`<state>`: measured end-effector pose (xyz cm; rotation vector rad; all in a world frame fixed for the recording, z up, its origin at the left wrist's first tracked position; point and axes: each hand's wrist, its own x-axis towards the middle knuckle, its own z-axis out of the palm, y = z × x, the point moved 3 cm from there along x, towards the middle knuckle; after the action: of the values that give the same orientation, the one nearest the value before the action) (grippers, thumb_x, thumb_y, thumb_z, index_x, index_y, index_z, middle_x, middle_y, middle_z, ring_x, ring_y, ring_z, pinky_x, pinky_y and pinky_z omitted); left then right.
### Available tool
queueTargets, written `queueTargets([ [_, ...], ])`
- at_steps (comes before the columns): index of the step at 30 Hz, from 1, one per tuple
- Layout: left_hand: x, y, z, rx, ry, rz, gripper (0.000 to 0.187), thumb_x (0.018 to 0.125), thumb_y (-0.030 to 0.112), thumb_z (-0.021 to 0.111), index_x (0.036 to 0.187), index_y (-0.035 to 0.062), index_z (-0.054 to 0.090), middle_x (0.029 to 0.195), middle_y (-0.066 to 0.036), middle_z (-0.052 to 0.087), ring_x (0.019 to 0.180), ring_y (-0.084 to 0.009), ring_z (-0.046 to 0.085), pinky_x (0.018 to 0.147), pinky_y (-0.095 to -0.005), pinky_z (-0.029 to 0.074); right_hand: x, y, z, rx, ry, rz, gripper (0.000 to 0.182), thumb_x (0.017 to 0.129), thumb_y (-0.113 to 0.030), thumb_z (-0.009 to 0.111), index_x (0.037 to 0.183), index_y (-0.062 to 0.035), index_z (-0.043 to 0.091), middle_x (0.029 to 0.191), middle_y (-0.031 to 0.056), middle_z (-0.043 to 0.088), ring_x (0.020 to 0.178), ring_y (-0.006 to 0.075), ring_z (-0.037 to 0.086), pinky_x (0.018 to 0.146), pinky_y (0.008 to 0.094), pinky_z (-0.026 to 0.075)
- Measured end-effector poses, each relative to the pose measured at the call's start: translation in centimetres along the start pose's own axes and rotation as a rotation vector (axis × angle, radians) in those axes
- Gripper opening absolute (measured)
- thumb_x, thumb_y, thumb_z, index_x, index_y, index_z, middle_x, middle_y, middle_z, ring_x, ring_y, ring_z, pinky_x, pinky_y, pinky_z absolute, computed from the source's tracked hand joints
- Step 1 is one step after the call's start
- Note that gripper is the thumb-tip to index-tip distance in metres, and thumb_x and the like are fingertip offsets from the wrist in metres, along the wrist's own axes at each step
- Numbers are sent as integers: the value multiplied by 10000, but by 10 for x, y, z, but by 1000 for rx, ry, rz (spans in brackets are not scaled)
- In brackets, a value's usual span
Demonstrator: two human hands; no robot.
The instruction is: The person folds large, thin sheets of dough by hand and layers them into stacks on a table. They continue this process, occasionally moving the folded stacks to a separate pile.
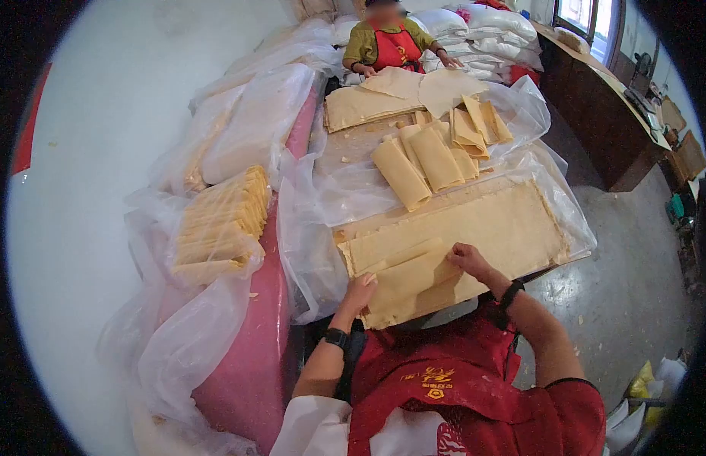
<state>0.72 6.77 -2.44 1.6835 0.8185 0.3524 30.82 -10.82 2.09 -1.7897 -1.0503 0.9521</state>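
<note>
In front of me lies a stack of large, thin, pale-yellow sheets [505, 220], with the look of thin pancakes or tofu skins. Its near left part carries a partly folded yellow sheet [414, 273]. My left hand [362, 292] is closed on the left end of this sheet, close to the stack's left edge. Pinched at the fold's right end is my right hand [468, 260], fingers curled together. Just beyond the stack, several folded yellow sheets [433, 156] lie in an overlapping pile on the table.
Across the table a co-worker [398, 45] in a red apron touches another sheet stack [368, 102]. Clear plastic film [311, 228] drapes the table edges. To my left, a row of folded sheets [220, 220] sits under plastic on a pink surface [246, 380]. White sacks [482, 38] are piled behind.
</note>
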Motion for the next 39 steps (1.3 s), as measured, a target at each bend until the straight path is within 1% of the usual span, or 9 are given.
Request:
queueTargets([
  [3,-20,102,-3,646,168,6,322,860,203,550,1100,-7,597,1042,-154,622,1027,-291,581,896,-400,451,16,8,15,-217,207,-16,301,862,-280,604,737,-30,493,612,85,513,579,190,495,545,361,420],
  [5,-27,135,12,939,442,530,330,839,180,548,1138,52,602,1179,-150,555,1171,-334,480,1002,-442,380,20,5,18,-454,352,-92,273,876,-305,563,803,-48,505,647,170,584,599,351,578,556,442,448],
  [8,-16,126,59,981,159,691,377,863,246,556,1218,118,573,1361,-119,433,1306,-315,345,1081,-473,278,23,4,23,-525,391,-64,227,879,-289,534,881,-65,494,654,206,597,656,442,581,568,510,453],
  [15,-8,108,88,1091,9,587,529,874,467,526,1316,176,509,1490,-96,280,1404,-290,167,1095,-589,116,16,-44,32,-918,389,-20,240,895,-247,512,1079,-94,527,1096,162,607,1027,327,587,804,470,473],
  [17,-8,114,83,1114,3,569,549,856,483,547,1302,163,519,1475,-109,303,1397,-310,181,1085,-590,143,8,-73,43,-1151,497,-652,347,888,-250,519,1199,-97,513,1260,132,499,1185,293,471,966,496,370],
  [27,-15,102,19,1068,-3,461,962,638,634,703,1396,131,389,1451,-216,285,1372,-387,205,1112,-539,127,37,-60,38,-1114,-90,-297,260,882,-292,531,1020,-75,566,1058,130,578,1061,324,538,902,505,397],
  [29,-20,116,6,1077,-28,383,954,643,558,738,1405,118,369,1454,-205,290,1388,-357,193,1119,-533,119,35,-42,36,-664,-192,-386,220,890,-285,524,946,-73,540,933,148,593,908,358,586,787,479,454],
  [33,-10,112,-20,862,488,537,839,736,430,713,1385,46,346,1445,-217,288,1357,-403,229,1106,-533,177,44,-68,-2,-406,22,-499,209,898,-264,547,914,-56,530,805,175,604,769,390,596,657,461,470],
  [39,30,130,15,804,332,531,708,762,320,695,1347,42,410,1454,-208,284,1351,-394,254,1085,-530,220,111,-108,-69,-236,411,-230,236,892,-274,573,898,-39,563,751,179,618,748,372,616,649,449,476],
])
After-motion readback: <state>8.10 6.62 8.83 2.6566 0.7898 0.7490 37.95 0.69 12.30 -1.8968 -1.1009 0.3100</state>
